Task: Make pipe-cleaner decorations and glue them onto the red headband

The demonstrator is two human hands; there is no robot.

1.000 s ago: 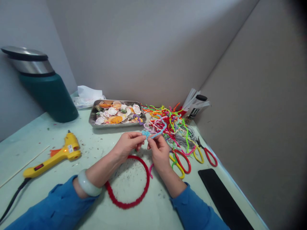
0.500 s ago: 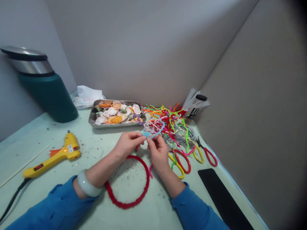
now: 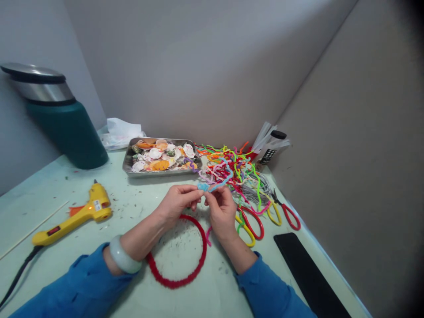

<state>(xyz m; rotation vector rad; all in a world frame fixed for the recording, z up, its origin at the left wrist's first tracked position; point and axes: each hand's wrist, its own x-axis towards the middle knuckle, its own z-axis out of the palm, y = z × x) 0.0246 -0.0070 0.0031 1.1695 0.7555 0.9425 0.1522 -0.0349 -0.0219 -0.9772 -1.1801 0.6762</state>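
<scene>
1. Left hand [image 3: 179,201] and right hand [image 3: 223,214] have shifted slightly rightward, and the free tail of the light-blue pipe cleaner [image 3: 203,187] bows wider.
2. Left thumb and forefinger pinch its bunched, fuzzy end, held beyond the red plush ring [image 3: 179,283].
3. Right thumb and fingertips pinch it just beside, its thin tail curving away from the ring.
4. Left of the ring lies a smooth yellow plastic glue gun [image 3: 77,219].
5. Beyond the ring, a rectangular metal tray [image 3: 162,175] holds rounded white and orange seashells [image 3: 159,165].
6. Beyond and right of it sprawl tangled, multicoloured pipe cleaners [image 3: 243,171].
</scene>
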